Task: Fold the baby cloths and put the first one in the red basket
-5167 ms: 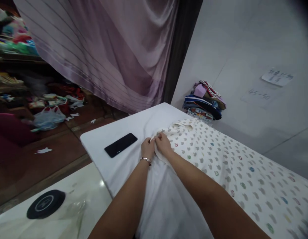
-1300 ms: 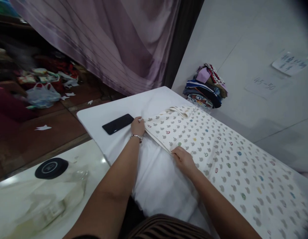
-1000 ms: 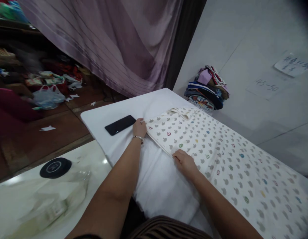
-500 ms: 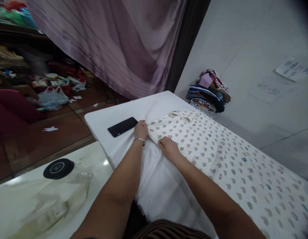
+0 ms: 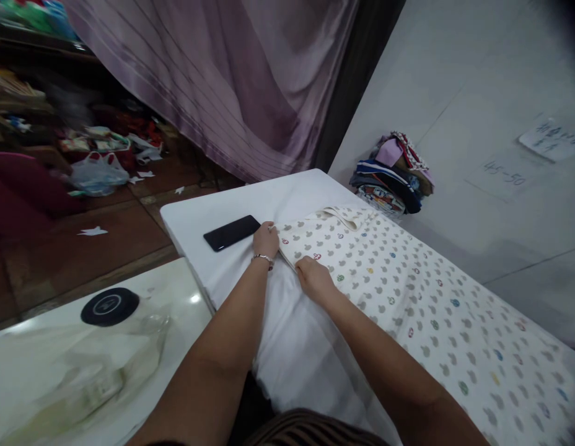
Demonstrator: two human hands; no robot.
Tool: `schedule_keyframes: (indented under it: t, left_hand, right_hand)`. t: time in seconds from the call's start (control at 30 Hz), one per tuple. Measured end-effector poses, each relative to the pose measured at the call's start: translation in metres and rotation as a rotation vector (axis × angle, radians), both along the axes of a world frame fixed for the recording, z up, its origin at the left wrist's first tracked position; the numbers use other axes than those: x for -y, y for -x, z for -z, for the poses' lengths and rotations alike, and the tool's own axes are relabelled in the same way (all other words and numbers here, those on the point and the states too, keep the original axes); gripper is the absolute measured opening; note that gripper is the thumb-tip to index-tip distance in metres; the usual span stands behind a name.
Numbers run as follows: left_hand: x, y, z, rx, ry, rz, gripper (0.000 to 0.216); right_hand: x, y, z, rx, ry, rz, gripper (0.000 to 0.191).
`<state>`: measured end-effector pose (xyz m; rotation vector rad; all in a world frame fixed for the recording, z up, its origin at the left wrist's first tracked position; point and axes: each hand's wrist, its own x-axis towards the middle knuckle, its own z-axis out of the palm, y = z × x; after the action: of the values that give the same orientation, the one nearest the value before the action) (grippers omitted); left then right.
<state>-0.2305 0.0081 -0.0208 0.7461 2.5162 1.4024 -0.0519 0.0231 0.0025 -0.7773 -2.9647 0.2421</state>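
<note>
At frame centre, the left hand pinned the printed cloth corner flat while the right hand pinched its folded edge, keeping it aligned.

Bare forearms, one bracelet

The left hand wore a thin silver bracelet at the wrist; dark striped clothing showed below.

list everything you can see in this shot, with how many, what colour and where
patterned cloth: one, cream with grey and coloured motifs, spread on the table
white sheet: one, white, covering the table
phone: one, black, on the sheet left of the cloth
clothes pile: one, mixed colours, by the wall
curtain: one, mauve, behind the table
round disc: one, black, on the glossy side surface
left hand: at the cloth's corner
right hand: on the cloth's near edge
</note>
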Motion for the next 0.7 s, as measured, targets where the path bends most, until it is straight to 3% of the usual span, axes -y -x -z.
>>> schedule_keyframes:
  t: [0.27,0.47,0.7]
  left_hand:
    - [-0.002,0.002,0.005,0.013,-0.001,-0.018,0.029]
    - [-0.004,0.007,0.007,0.047,-0.019,-0.035,0.030]
    - [-0.003,0.017,0.005,0.071,-0.042,-0.037,0.031]
  right_hand:
    - [0.008,-0.003,0.010,-0.010,-0.062,-0.014,0.019]
    - [0.015,-0.006,0.019,0.003,-0.165,0.068,0.017]
    - [0.012,-0.025,0.015,-0.005,-0.162,0.146,0.026]
